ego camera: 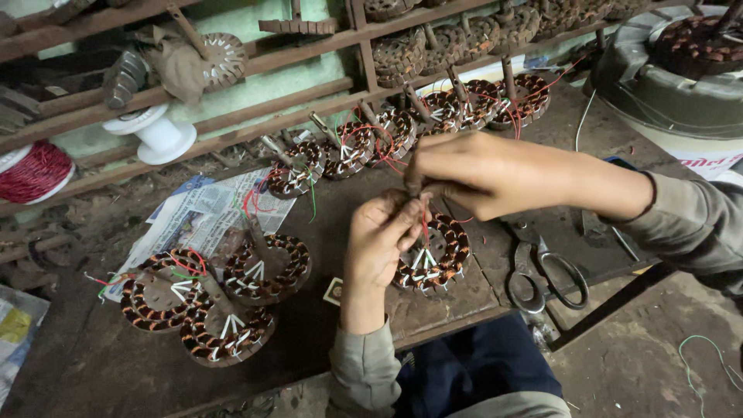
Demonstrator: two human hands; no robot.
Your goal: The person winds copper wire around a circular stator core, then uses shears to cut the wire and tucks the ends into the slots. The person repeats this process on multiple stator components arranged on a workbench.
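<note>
A red wire [424, 226] is pinched by the fingers of the left hand [379, 240] and right hand [472, 174] above a copper-wound stator [433, 259] on the table [325, 340]; scissors [542, 271] lie just beside.

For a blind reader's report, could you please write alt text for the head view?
Left hand and right hand pinch a red wire above a copper-wound stator on a dark workbench. Three similar stators lie left; scissors lie right.
</note>
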